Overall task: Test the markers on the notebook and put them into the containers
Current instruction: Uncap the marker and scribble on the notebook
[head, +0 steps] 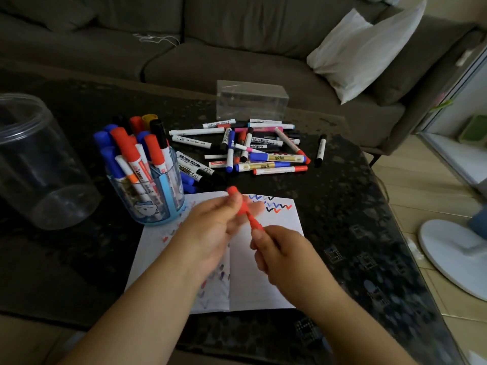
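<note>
The right hand (276,248) is pinching the lower end of a red marker (247,214) between thumb and fingers, while the left hand (218,225) is curling its fingertips round the upper end, where the cap seems to sit. Whether the cap is coming off or going on cannot be told, since the frame is blurred there. Both hands are holding the marker in the air, just above the open notebook (261,280).

Directly under the grip, the notebook is lying flat on the dark table (355,233), and its pages are already carrying rows of red, blue and black ticks, most densely beyond the marker's tip and on the page beneath the left wrist. So a good number of markers are looking tested.

Left of the grip and a little beyond it, the blue pen holder (150,201) is standing packed with red, blue and black markers (close to full, by my reckoning). Farther left, a clear round jar (39,159) is sitting empty.

Beyond the grip, a loose pile of markers (253,148) is lying scattered on the table, apparently still awaiting testing, and behind it a clear plastic box (251,101) is standing with nothing visible inside. I would judge the task roughly half done, with the pile and the held marker still to be sorted.
</note>
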